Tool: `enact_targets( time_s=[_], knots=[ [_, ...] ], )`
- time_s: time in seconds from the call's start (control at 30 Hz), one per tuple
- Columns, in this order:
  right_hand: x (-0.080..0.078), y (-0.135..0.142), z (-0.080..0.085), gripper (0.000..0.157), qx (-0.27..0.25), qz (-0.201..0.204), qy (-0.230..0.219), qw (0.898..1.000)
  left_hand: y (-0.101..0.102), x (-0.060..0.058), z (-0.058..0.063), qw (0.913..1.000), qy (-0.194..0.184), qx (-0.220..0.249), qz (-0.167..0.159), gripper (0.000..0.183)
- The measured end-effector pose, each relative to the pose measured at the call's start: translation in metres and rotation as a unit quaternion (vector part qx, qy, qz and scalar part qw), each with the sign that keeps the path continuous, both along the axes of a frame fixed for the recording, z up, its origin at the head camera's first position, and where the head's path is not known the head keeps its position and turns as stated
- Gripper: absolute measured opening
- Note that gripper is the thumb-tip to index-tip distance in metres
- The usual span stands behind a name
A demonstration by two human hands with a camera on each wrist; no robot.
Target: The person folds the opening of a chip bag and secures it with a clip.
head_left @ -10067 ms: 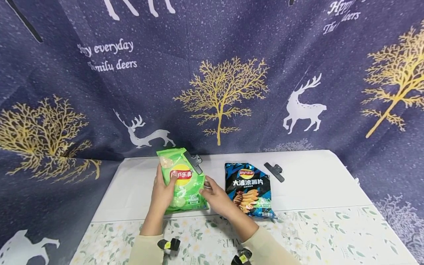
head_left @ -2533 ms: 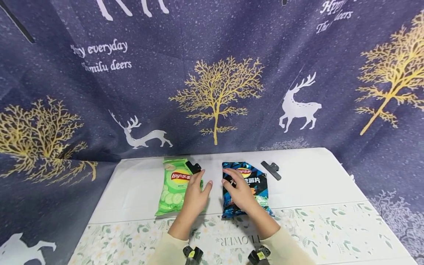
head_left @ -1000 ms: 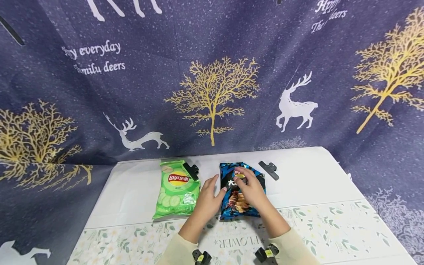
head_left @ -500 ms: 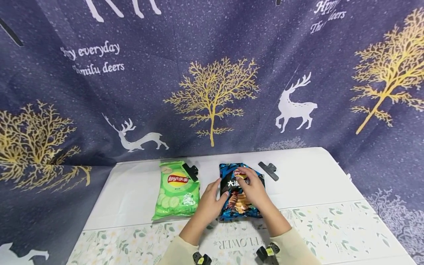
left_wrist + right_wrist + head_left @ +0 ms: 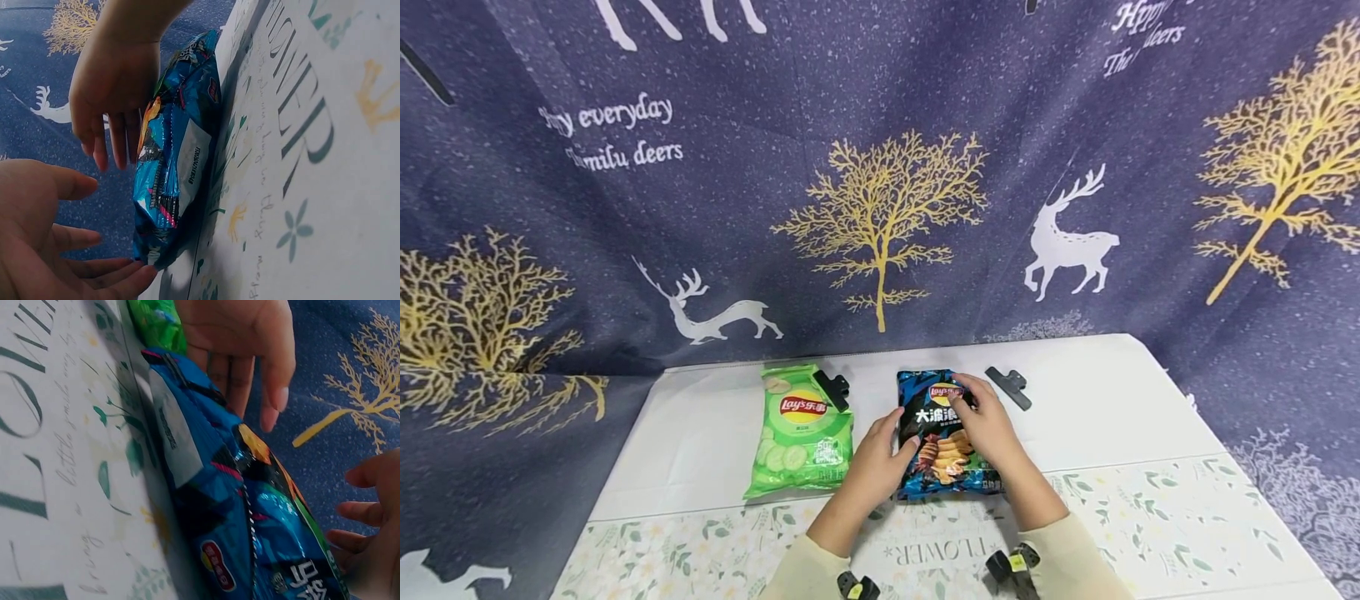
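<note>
A black and blue chip bag [image 5: 936,454] lies face up on the table. My left hand [image 5: 874,460] is at its left edge, fingers extended; in the left wrist view the fingertips [image 5: 145,275] meet the bag's side. My right hand [image 5: 992,427] is over the bag's right side, thumb and fingers spread; whether it touches the bag is unclear. To the left lies a green chip bag [image 5: 797,446], with a black bag clip [image 5: 832,390] across its upper right corner. Another black bag clip [image 5: 1009,387] lies loose beyond my right hand.
The white table [image 5: 700,442] has a floral strip [image 5: 1157,517] along its near side. A dark blue cloth [image 5: 880,100] with trees and deer hangs behind the table's far edge.
Ten seconds ago both hands held the green chip bag; now it lies on the table and they are at the black and blue one. Lately my right hand has shifted rightward.
</note>
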State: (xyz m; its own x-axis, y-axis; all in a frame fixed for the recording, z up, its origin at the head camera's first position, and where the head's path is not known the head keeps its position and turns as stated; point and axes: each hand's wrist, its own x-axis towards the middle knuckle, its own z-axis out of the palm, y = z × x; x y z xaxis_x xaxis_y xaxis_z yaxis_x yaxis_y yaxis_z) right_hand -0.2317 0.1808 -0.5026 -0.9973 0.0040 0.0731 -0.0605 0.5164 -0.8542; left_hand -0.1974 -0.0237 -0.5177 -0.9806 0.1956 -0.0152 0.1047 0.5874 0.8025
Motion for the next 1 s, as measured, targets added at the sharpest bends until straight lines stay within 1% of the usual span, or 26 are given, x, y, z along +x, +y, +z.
enact_targets(
  time_s=[0.17,0.4,0.63,0.87,1.0],
  knots=[
    [-0.003,0.008,-0.002,0.048,0.003,-0.014,-0.006,1.000,0.001,0.001,0.000,1.0000,0.000,0.000,-0.004,0.060],
    [-0.004,0.015,-0.002,0.050,0.003,-0.022,-0.039,0.999,0.002,0.002,-0.001,1.0000,0.001,0.007,-0.007,0.060],
    [-0.008,0.024,-0.003,0.052,0.034,-0.024,-0.026,0.999,0.001,0.001,0.000,0.9999,-0.002,0.009,-0.007,0.061],
    [-0.011,0.031,-0.004,0.054,0.055,-0.031,-0.044,0.997,0.002,0.001,-0.002,0.9999,-0.005,0.009,-0.003,0.061],
    [-0.012,0.035,-0.007,0.055,0.051,-0.030,-0.055,0.997,0.002,0.001,-0.002,1.0000,-0.005,0.007,-0.003,0.061]
  ],
)
